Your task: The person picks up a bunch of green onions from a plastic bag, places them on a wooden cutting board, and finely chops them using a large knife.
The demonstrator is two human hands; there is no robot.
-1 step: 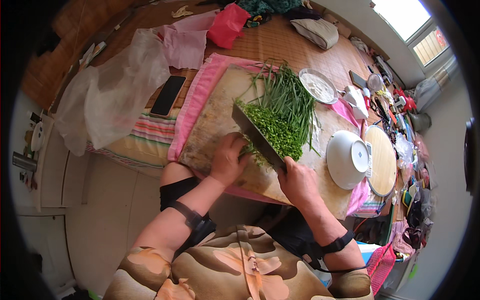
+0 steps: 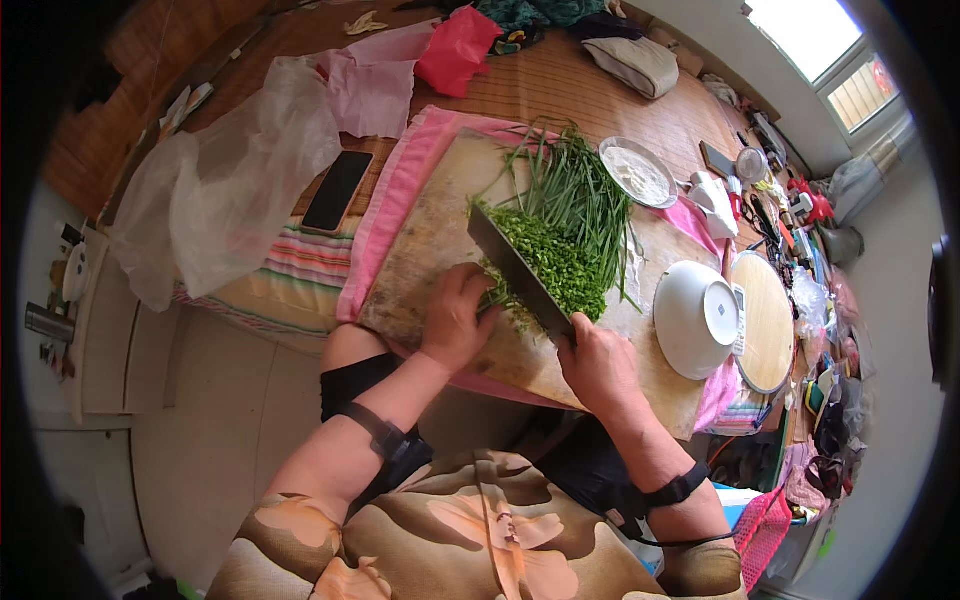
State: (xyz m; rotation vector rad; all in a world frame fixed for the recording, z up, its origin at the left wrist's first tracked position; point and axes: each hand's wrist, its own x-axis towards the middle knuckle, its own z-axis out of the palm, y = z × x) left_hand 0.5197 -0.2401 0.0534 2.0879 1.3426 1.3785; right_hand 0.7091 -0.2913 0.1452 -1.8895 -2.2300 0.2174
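My right hand (image 2: 602, 367) is wrapped round the handle of a cleaver (image 2: 515, 268). Its broad dark blade slants up to the left, along the near left side of a heap of finely chopped green chives (image 2: 560, 262). Just left of the blade, my left hand (image 2: 458, 318) is curled with its fingertips on some of the greens, partly hidden by the fingers and blade. Long uncut chives (image 2: 572, 180) lie behind and to the right of the heap. All of this rests on a worn wooden cutting board (image 2: 410, 262).
Right of the chives, an upturned white bowl (image 2: 686, 318) sits on the board. Behind it is a dish of white powder (image 2: 638, 172). A pink towel (image 2: 385, 215) lies under the board. Leftward are a phone (image 2: 338, 191) and a clear plastic bag (image 2: 225, 190). Clutter lines the right side.
The cleaver's blade has shifted very slightly to the right. Both hands stay in nearly the same place, and the chives look unchanged.
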